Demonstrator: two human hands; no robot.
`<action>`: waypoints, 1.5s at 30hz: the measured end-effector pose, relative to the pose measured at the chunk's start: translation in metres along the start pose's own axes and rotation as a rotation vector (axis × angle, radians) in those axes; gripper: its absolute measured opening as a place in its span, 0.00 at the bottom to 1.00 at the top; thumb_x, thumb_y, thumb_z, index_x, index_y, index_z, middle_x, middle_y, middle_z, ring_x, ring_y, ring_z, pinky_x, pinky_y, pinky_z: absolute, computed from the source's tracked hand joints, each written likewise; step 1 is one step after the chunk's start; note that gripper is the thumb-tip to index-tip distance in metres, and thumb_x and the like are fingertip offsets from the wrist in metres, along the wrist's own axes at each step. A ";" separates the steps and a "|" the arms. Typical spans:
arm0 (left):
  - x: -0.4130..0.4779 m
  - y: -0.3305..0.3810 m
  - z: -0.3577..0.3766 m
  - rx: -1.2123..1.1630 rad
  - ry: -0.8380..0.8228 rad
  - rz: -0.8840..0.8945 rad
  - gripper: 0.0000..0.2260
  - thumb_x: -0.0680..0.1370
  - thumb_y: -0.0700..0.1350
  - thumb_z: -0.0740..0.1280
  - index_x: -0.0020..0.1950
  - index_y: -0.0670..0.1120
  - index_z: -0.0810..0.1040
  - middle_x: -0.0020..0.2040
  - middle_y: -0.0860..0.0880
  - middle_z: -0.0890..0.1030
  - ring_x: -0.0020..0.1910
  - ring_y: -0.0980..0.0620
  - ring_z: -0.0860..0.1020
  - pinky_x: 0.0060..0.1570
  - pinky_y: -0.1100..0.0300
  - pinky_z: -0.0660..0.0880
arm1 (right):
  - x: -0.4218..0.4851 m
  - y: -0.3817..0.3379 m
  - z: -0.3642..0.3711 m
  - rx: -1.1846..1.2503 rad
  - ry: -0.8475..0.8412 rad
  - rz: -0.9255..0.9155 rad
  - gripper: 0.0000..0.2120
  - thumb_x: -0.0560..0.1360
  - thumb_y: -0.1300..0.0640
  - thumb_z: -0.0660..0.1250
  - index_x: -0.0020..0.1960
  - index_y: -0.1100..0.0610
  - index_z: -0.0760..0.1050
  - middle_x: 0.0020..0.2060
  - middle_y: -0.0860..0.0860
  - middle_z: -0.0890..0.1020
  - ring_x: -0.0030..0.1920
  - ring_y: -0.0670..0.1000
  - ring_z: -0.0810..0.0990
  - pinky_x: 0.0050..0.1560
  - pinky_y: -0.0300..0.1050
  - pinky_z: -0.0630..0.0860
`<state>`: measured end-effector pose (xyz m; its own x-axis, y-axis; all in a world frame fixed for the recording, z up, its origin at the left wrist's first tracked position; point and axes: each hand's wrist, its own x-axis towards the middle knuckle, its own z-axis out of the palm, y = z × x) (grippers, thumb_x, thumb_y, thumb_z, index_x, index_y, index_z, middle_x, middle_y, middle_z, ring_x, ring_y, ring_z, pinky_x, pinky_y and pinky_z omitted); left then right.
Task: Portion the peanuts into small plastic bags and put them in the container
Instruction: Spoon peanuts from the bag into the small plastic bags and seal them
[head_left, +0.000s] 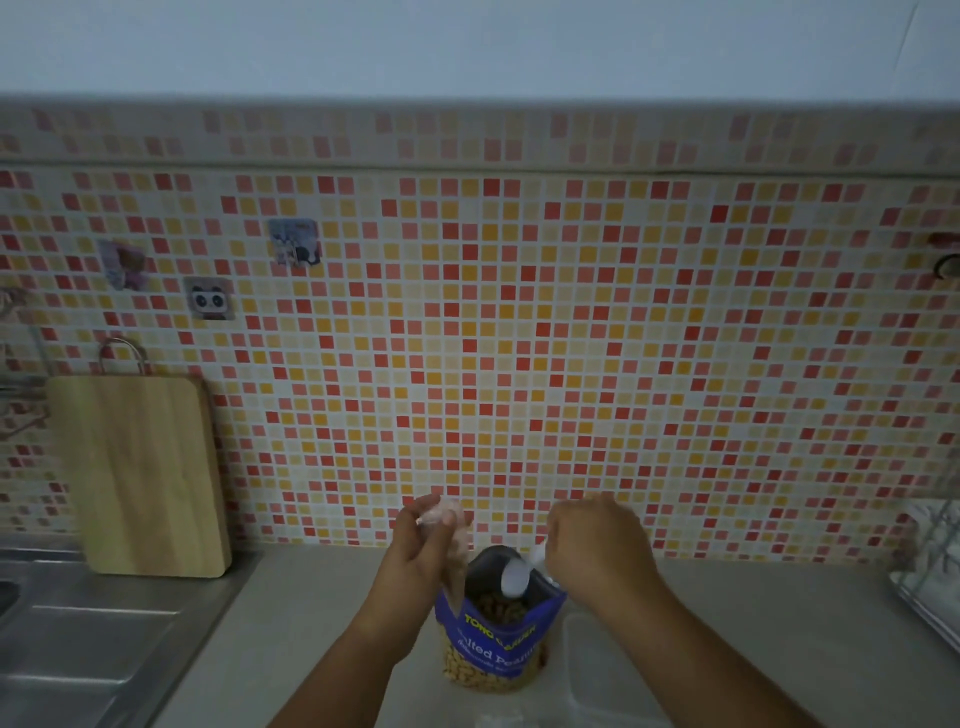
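Now peanut bag (493, 644) upright, mouth up; right hand (597, 545) grips spoon (519, 571) dipped inside; left hand (421, 545) pinches small bag (454, 525).

An open blue peanut bag (496, 639) stands upright beside a clear container (613, 670), a small plastic bag (457, 525) above.

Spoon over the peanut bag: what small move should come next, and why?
Probably dip the white spoon into the open peanut bag: held by the right hand, it looks empty, while the left hand holds a small plastic bag beside the opening.
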<state>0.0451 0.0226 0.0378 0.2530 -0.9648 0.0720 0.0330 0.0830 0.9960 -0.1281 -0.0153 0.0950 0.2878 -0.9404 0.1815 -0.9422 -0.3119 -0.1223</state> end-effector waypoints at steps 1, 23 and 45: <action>-0.003 0.001 -0.001 -0.079 -0.004 -0.012 0.16 0.74 0.57 0.59 0.60 0.54 0.70 0.58 0.52 0.79 0.54 0.57 0.78 0.50 0.60 0.75 | -0.003 0.002 0.019 -0.002 -0.075 0.002 0.11 0.75 0.55 0.60 0.53 0.53 0.79 0.44 0.50 0.80 0.44 0.51 0.77 0.45 0.41 0.74; -0.053 -0.034 0.004 -0.146 0.033 -0.106 0.18 0.82 0.53 0.51 0.57 0.50 0.79 0.53 0.50 0.83 0.53 0.52 0.80 0.49 0.60 0.75 | -0.064 -0.025 0.078 1.394 -0.117 0.282 0.07 0.77 0.57 0.64 0.43 0.55 0.79 0.42 0.53 0.83 0.41 0.50 0.80 0.42 0.42 0.77; -0.031 -0.152 -0.040 0.972 -0.115 -0.359 0.12 0.71 0.39 0.64 0.34 0.55 0.67 0.33 0.53 0.74 0.39 0.50 0.75 0.28 0.72 0.64 | -0.073 -0.017 0.211 0.906 -0.341 0.398 0.09 0.75 0.53 0.65 0.35 0.48 0.72 0.32 0.47 0.80 0.35 0.47 0.78 0.43 0.38 0.75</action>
<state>0.0710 0.0503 -0.1184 0.2872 -0.9151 -0.2831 -0.7174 -0.4014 0.5694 -0.0966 0.0302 -0.1220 0.1511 -0.9418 -0.3003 -0.5390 0.1762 -0.8237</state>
